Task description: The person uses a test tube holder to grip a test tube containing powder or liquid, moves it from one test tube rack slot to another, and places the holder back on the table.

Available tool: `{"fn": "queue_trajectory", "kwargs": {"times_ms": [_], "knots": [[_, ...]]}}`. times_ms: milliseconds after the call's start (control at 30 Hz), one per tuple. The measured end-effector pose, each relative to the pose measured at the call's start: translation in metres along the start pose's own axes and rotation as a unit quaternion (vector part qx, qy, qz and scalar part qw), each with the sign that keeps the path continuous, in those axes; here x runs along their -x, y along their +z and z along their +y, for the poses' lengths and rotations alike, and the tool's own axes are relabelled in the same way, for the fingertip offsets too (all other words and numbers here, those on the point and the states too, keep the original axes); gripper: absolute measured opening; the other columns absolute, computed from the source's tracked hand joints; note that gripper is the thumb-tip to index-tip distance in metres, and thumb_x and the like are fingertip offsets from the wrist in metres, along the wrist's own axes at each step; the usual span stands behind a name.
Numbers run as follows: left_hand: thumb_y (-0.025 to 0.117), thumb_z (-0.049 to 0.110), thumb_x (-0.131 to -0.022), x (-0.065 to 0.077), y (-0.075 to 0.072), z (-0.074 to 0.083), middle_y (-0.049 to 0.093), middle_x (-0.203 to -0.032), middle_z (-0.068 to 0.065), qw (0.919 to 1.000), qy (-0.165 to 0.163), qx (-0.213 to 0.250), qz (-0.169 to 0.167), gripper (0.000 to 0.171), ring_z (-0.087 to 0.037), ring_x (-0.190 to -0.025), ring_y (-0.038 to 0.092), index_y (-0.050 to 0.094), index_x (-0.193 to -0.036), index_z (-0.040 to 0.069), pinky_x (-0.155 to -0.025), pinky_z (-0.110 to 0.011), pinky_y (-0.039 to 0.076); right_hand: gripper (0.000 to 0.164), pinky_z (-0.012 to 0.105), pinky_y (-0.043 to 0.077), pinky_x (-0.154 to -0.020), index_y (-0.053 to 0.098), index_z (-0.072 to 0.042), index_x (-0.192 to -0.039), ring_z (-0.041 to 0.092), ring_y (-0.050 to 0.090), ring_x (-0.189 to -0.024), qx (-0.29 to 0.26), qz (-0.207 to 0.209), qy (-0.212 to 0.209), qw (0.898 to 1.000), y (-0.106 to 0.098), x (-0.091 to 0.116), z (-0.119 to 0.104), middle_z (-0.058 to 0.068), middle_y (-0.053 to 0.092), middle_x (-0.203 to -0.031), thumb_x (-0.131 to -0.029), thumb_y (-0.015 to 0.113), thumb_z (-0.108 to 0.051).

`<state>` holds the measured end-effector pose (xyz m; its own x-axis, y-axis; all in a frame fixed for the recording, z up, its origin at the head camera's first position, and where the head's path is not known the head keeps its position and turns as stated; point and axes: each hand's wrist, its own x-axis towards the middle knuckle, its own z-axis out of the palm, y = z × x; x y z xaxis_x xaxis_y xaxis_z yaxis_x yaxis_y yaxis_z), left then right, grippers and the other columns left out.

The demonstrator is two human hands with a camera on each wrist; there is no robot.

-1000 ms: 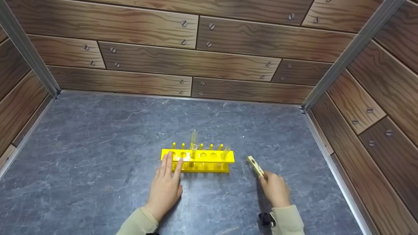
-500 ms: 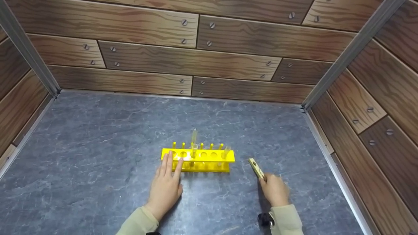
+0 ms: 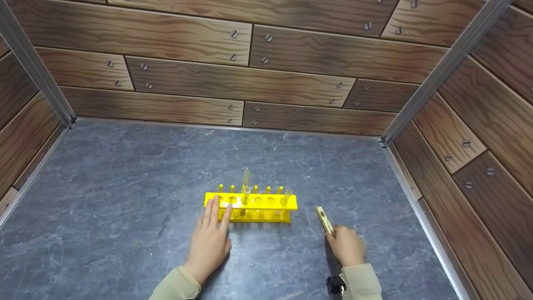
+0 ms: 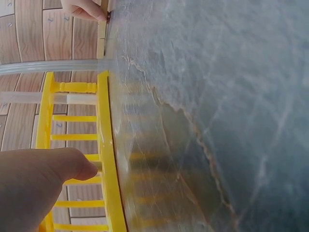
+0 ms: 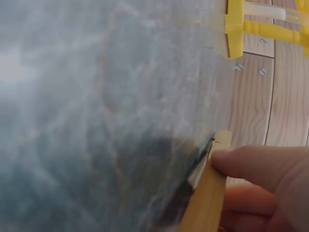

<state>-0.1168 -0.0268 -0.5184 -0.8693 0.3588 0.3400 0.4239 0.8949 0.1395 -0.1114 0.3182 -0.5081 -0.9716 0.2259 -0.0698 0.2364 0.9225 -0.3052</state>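
Observation:
The yellow test tube rack stands upright on the table. Straight fingers of my left hand rest on its left end; the thumb lies along the near side in the left wrist view. One clear test tube stands in a middle hole, another tube in the rightmost hole. Behind the middle one, a third tube sits rounded end up, apparently on a peg. Right of the rack, my right hand grips a wooden test tube holder, its tip pointing away from me.
A grey marbled tabletop spreads around the rack. Wood-patterned walls with metal corner posts close off the back and both sides.
My right hand, with the test tube holder, has drawn back slightly towards me. The left hand stays on the rack, and the tubes keep their places. The head view has shifted a little.

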Motion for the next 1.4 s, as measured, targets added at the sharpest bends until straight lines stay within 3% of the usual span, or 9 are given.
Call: {"fn": "queue_trajectory", "kwargs": {"times_ms": [467,700,900,1133,1200,1300,1400], "knots": [[0.073,0.027,-0.073,-0.003,0.000,0.005,0.010,-0.150,-0.029,0.9996,0.001,-0.014,-0.025,0.088,-0.042,-0.137,0.014,0.028,-0.147,0.007,-0.099,-0.053,0.037,0.026,0.034,0.033,-0.040,0.059,-0.010,-0.062,0.018,0.043,-0.044,0.020,0.010,0.006,1.000,0.000,0.002,0.006,0.002,0.054,-0.055,-0.083,0.068,-0.023],[0.075,0.029,-0.072,-0.001,-0.001,0.001,0.014,-0.149,-0.030,0.9996,-0.001,-0.029,0.003,0.091,-0.042,-0.136,0.018,0.029,-0.146,0.006,-0.098,-0.051,0.040,0.020,0.030,0.031,-0.038,0.066,-0.005,-0.073,0.016,0.040,-0.041,0.012,0.017,-0.004,1.000,0.001,-0.003,0.000,0.000,0.048,-0.050,-0.084,0.068,-0.022],[0.073,0.029,-0.073,0.007,-0.005,-0.001,0.014,-0.149,-0.030,0.9993,-0.005,-0.029,-0.021,0.088,-0.042,-0.136,0.018,0.030,-0.146,0.006,-0.098,-0.052,0.038,0.021,0.030,0.033,-0.040,0.066,-0.008,-0.069,0.016,0.042,-0.044,0.005,-0.022,0.008,1.000,0.003,0.004,-0.002,0.000,0.050,-0.052,-0.083,0.069,-0.023],[0.075,0.030,-0.072,0.001,-0.010,0.000,0.011,-0.150,-0.028,0.9996,-0.015,-0.023,-0.009,0.092,-0.041,-0.137,0.016,0.027,-0.147,0.008,-0.097,-0.056,0.038,0.022,0.032,0.036,-0.043,0.063,-0.008,-0.073,0.018,0.045,-0.047,0.006,-0.039,0.008,0.999,-0.010,-0.002,-0.007,0.001,0.052,-0.056,-0.085,0.068,-0.026],[0.075,0.031,-0.072,0.001,-0.011,0.001,0.012,-0.150,-0.028,0.9995,-0.020,-0.020,-0.012,0.092,-0.041,-0.137,0.016,0.027,-0.147,0.008,-0.095,-0.058,0.038,0.022,0.035,0.039,-0.045,0.064,-0.005,-0.084,0.020,0.049,-0.051,0.004,-0.050,0.007,0.999,-0.014,-0.003,-0.010,0.003,0.055,-0.062,-0.085,0.067,-0.027],[0.076,0.033,-0.072,0.000,-0.011,0.005,0.013,-0.150,-0.027,0.9995,-0.021,-0.010,-0.023,0.092,-0.040,-0.137,0.017,0.028,-0.147,0.009,-0.096,-0.062,0.035,0.043,0.047,0.050,-0.068,0.059,0.001,-0.116,0.034,0.062,-0.084,0.000,-0.052,-0.008,0.999,-0.018,0.000,-0.015,0.021,0.064,-0.099,-0.086,0.067,-0.028],[0.075,0.034,-0.073,-0.001,-0.010,0.007,0.013,-0.151,-0.025,0.9992,-0.023,0.005,-0.031,0.091,-0.038,-0.138,0.015,0.028,-0.147,0.009,-0.098,-0.063,0.031,0.069,0.060,0.035,-0.096,0.038,0.004,-0.139,0.043,0.040,-0.124,0.000,-0.033,-0.048,0.998,-0.023,0.005,-0.025,0.028,0.038,-0.139,-0.086,0.067,-0.030]]}}
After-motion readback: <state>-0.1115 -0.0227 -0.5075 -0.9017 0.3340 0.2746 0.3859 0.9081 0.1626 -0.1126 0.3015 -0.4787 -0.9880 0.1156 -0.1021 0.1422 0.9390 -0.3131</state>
